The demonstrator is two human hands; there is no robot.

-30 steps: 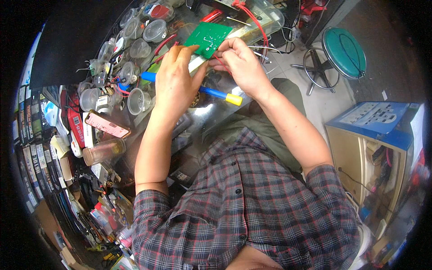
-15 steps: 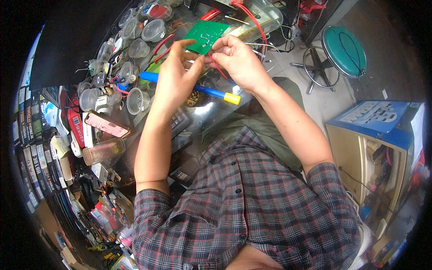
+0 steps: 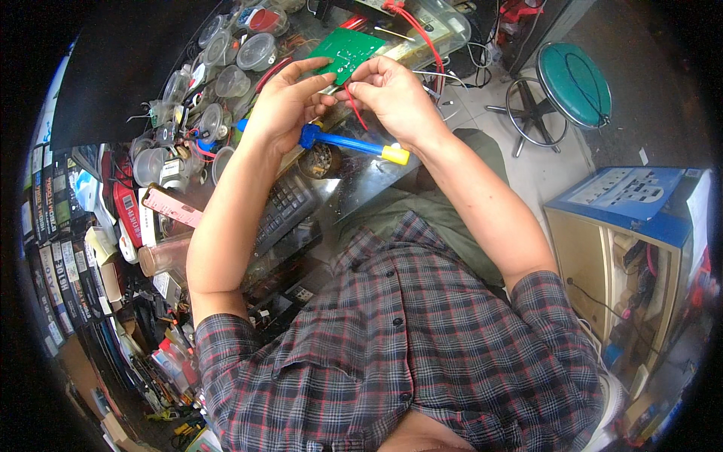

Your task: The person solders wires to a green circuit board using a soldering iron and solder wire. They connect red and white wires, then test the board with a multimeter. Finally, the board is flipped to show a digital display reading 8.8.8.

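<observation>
Clock bearings taken from the board.

Board (image 3: 352,51): green, held up above the surface (image 3: 360,178), tilted, solder marks on the visible face. Right hand (image 3: 395,96) at 4 o'clock; grip pinching the red wire (image 3: 356,110) between thumb and forefinger, at the board's near corner. Left hand (image 3: 283,99) at 8 o'clock; fingers curled at the board's left edge, two overlapping its face. Cannot tell whether that grip pinches the board or only steadies it.

Progress, judged: board and wire have been brought together. Wire's lower end hangs loose at 6 o'clock, so that end is unattached. Joint at the upper end hidden by fingertips; cannot confirm it is made.

Nearby: blue tool (image 3: 349,142) at 6 o'clock, passing behind the left wrist; pot (image 3: 320,160) just below it; keyboard (image 3: 288,199) at 7; clear tub (image 3: 259,51) at 9.
</observation>
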